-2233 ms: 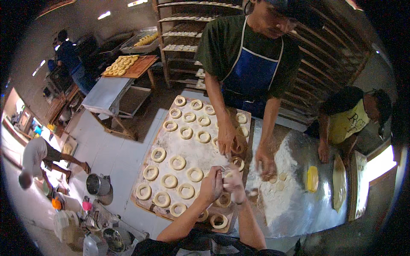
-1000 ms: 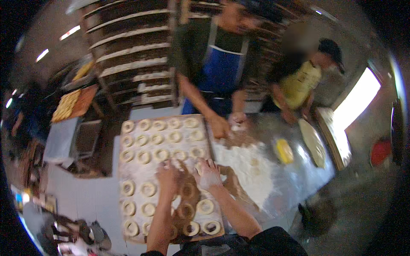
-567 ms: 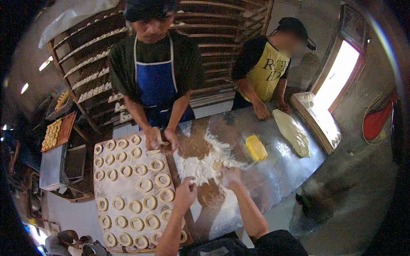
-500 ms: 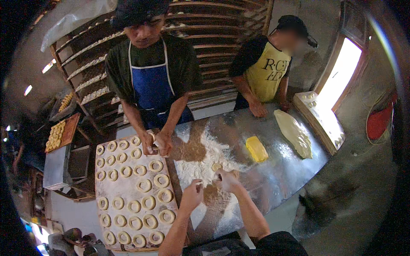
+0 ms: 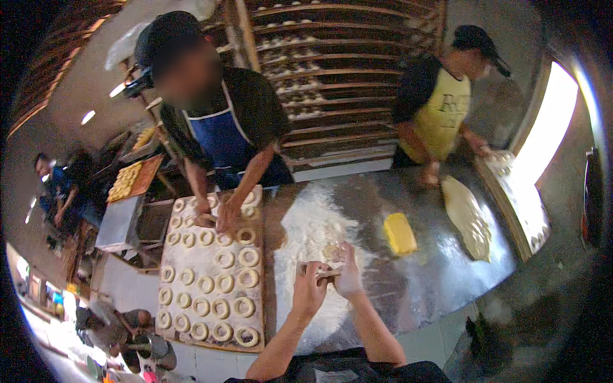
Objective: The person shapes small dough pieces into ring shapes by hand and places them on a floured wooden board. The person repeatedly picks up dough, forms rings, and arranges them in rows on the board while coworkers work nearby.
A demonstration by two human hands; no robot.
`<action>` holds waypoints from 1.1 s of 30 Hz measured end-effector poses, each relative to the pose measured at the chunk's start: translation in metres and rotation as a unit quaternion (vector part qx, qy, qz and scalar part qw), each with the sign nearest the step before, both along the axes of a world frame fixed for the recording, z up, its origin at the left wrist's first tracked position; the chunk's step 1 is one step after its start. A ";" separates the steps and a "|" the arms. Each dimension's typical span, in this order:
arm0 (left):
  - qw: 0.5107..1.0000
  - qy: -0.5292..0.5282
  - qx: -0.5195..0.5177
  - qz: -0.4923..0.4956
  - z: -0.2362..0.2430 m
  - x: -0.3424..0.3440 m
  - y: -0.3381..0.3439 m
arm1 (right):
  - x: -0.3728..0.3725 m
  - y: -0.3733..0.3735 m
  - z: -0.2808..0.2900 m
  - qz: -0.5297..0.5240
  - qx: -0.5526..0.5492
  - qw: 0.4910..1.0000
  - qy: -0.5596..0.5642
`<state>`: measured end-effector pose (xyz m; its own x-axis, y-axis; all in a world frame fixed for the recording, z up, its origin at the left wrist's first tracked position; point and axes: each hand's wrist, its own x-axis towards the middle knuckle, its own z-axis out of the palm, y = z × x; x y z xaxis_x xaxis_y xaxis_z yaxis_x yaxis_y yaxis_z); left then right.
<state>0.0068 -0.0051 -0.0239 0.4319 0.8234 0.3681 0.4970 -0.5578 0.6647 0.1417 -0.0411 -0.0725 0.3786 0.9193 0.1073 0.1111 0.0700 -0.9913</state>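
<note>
A short, pale strip of dough [image 5: 329, 274] spans the gap between my two hands, above the floured table. The fingers of my left hand [image 5: 309, 287] are curled round its left end. My right hand [image 5: 348, 276] holds the other end against its palm, fingers pointing away and slightly blurred. Just beyond my fingertips a small flat dough piece [image 5: 332, 251] lies on the scattered flour [image 5: 313, 220]. To my left, a floured board [image 5: 217, 258] carries rows of dough rings [image 5: 244, 307]. A co-worker's hands [image 5: 220, 217] are over its far part.
A yellow block [image 5: 400, 234] sits right of the flour on the metal table [image 5: 434, 281]. Farther right lies a long dough sheet [image 5: 467, 220], near a second co-worker [image 5: 440, 115]. A tray [image 5: 520, 207] stands by the window. Racks [image 5: 345, 83] holding dough pieces rise behind.
My hands have come together, with dough now between them. The near co-worker's hands are over the board's rings. The other co-worker now reaches to the window tray. My view has shifted.
</note>
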 end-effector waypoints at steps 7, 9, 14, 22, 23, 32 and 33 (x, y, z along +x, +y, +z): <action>0.823 -0.431 -0.336 -0.155 -0.034 -0.010 0.000 | 0.004 0.000 -0.011 0.066 -0.022 0.895 0.441; 0.764 -0.526 -0.313 -0.204 -0.033 -0.014 -0.005 | -0.007 0.005 -0.005 0.020 -0.032 0.962 0.271; 0.980 -0.023 -0.194 0.047 -0.021 -0.031 -0.011 | -0.041 -0.008 0.027 0.040 -0.026 0.899 0.434; 0.931 -0.235 -0.262 0.097 -0.014 -0.090 0.018 | -0.098 0.026 0.048 0.117 -0.073 0.946 0.293; 0.945 -0.204 -0.242 0.083 -0.013 -0.097 0.024 | -0.113 0.032 0.048 0.076 -0.088 0.969 0.217; 0.988 -0.090 -0.105 0.065 -0.021 -0.214 0.079 | -0.243 0.102 0.038 0.140 0.068 0.980 0.126; 0.983 -0.115 -0.111 0.090 -0.022 -0.229 0.084 | -0.250 0.111 0.033 0.166 0.070 0.948 0.262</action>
<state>-0.2219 0.0789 -0.0454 0.1989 0.9497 0.2418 0.3961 -0.3036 0.8666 -0.1082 0.0699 -0.0391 0.1059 0.9878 0.1139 -0.4452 0.1495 -0.8828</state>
